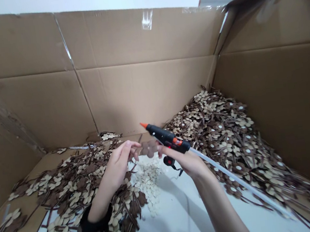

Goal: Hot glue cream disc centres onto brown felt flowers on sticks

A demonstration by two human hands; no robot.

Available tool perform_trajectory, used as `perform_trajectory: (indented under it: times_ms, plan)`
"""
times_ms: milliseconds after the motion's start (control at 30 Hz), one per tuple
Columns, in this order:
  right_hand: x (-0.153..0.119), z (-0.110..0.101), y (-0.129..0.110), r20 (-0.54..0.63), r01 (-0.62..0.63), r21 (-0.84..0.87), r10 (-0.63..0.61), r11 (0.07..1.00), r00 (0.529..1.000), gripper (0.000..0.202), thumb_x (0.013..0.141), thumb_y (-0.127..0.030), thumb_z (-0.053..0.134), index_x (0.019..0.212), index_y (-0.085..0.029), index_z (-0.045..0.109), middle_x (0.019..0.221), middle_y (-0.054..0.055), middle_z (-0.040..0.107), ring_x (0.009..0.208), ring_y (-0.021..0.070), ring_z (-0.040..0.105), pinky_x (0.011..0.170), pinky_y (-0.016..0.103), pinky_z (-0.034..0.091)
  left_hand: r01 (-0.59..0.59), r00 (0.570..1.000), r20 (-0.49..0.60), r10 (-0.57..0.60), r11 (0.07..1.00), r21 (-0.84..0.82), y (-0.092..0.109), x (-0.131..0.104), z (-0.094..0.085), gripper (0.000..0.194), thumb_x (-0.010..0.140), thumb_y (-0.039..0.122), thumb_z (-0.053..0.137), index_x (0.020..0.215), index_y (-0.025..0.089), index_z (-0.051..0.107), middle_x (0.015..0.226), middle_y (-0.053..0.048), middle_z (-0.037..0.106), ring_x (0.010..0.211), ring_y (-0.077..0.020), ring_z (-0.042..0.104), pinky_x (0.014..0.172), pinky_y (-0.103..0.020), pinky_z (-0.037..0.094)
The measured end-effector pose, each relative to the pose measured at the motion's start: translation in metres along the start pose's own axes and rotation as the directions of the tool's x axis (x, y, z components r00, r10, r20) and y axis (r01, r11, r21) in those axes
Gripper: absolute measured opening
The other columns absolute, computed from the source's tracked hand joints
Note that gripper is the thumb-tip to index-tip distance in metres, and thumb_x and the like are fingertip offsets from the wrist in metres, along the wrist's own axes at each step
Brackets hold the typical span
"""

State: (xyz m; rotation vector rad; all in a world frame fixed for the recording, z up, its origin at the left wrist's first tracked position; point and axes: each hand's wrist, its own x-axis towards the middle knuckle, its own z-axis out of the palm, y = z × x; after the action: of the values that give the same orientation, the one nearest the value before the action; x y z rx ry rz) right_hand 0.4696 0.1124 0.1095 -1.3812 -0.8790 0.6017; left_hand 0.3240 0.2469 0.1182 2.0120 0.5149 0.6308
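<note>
My right hand (pixel 185 160) is wrapped round a black hot glue gun (pixel 165 136) with an orange tip pointing up and left; a long white glue stick (pixel 238 181) trails from its back. My left hand (pixel 122 159) pinches a thin dark stem with a brown felt flower (pixel 149 148) at its right. The right fingertips reach the flower's right edge, and whether they grip it I cannot tell. A black band (pixel 96 222) circles my left wrist. Below the hands lies a heap of small white discs (pixel 148 181).
Cardboard walls (pixel 147 82) enclose the white table (pixel 169 224) at the back and sides. Brown and beige flower pieces with stems form a pile (pixel 76 191) on the left. A taller pile (pixel 228 133), some pieces bearing white discs, leans along the right wall.
</note>
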Motion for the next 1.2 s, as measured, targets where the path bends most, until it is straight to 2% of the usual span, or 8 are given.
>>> perform_trajectory:
  times_ms: [100,300,533,700,833,1000,1067,1200]
  plan:
    - [0.004,0.003,-0.005,-0.215,0.026,0.265,0.032,0.964,0.976,0.034,0.063,-0.042,0.074,0.078,-0.015,0.062,0.071,0.002,0.059,0.067,0.0118,0.054,0.063,0.023,0.043,0.053,0.995,0.054,-0.078,0.927,0.371,-0.042,0.023,0.008,0.043,0.095,0.038,0.024,0.104,0.019,0.061,0.089,-0.003,0.065,0.080,-0.0143,0.057,0.072,-0.023,0.040]
    - [0.009,0.000,-0.005,-0.347,0.150,0.450,0.017,0.880,0.938,0.035,0.061,-0.036,0.077,0.085,-0.016,0.060,0.076,0.000,0.058,0.062,0.0085,0.053,0.062,0.023,0.046,0.135,0.945,0.170,-0.279,0.807,0.575,-0.118,0.046,0.042,0.012,0.077,0.014,0.055,0.073,0.015,0.067,0.079,-0.005,0.069,0.077,-0.0169,0.061,0.072,-0.026,0.040]
    - [0.006,-0.001,-0.006,-0.353,0.152,0.467,0.026,0.871,0.935,0.034,0.061,-0.035,0.078,0.083,-0.016,0.061,0.076,-0.001,0.059,0.065,0.0083,0.055,0.064,0.022,0.047,0.150,0.938,0.159,-0.309,0.773,0.616,-0.137,0.041,0.059,0.012,0.079,0.022,0.062,0.088,0.013,0.065,0.086,-0.004,0.066,0.084,-0.0162,0.059,0.084,-0.033,0.042]
    - [0.004,0.003,-0.012,-0.352,0.113,0.506,0.085,0.855,0.932,0.038,0.055,-0.034,0.081,0.083,-0.016,0.062,0.074,0.000,0.061,0.064,0.0093,0.056,0.063,0.022,0.046,0.178,0.955,0.104,-0.277,0.819,0.546,-0.143,0.040,0.065,0.001,0.072,0.012,0.064,0.072,0.013,0.063,0.076,-0.006,0.066,0.082,-0.0198,0.060,0.078,-0.031,0.040]
    - [0.003,0.006,-0.014,-0.330,0.085,0.501,0.099,0.861,0.939,0.040,0.053,-0.036,0.081,0.080,-0.014,0.062,0.071,0.000,0.061,0.062,0.0095,0.056,0.065,0.024,0.046,0.186,0.974,0.049,-0.220,0.906,0.379,-0.128,0.048,0.055,0.009,0.068,0.012,0.065,0.062,0.013,0.059,0.063,-0.003,0.062,0.067,-0.0167,0.058,0.067,-0.025,0.041]
    - [-0.002,0.008,-0.013,-0.258,0.046,0.410,0.067,0.911,0.964,0.045,0.058,-0.047,0.077,0.083,-0.014,0.061,0.065,0.002,0.064,0.064,0.0142,0.061,0.070,0.027,0.046,0.060,0.977,-0.209,-0.051,0.997,0.040,-0.059,0.037,0.023,0.036,0.087,0.046,0.045,0.104,0.016,0.055,0.105,-0.007,0.064,0.094,-0.0132,0.060,0.080,-0.021,0.046]
    - [-0.005,0.009,-0.011,-0.225,0.011,0.356,0.074,0.934,0.972,0.047,0.062,-0.051,0.074,0.086,-0.013,0.061,0.067,0.004,0.066,0.068,0.0167,0.063,0.071,0.028,0.046,-0.045,0.937,-0.342,-0.073,0.945,-0.324,-0.030,0.022,0.013,0.042,0.075,0.047,0.065,0.101,0.015,0.059,0.101,-0.006,0.065,0.093,-0.0139,0.060,0.081,-0.020,0.047]
    - [-0.008,0.013,-0.007,-0.177,-0.007,0.231,0.049,0.973,0.983,0.044,0.071,-0.054,0.066,0.090,-0.015,0.060,0.070,0.005,0.067,0.075,0.0176,0.064,0.069,0.026,0.043,-0.091,0.916,-0.386,-0.113,0.876,-0.473,0.008,-0.005,0.006,0.037,0.065,0.041,0.077,0.088,0.015,0.066,0.086,-0.003,0.068,0.079,-0.0112,0.061,0.071,-0.017,0.049]
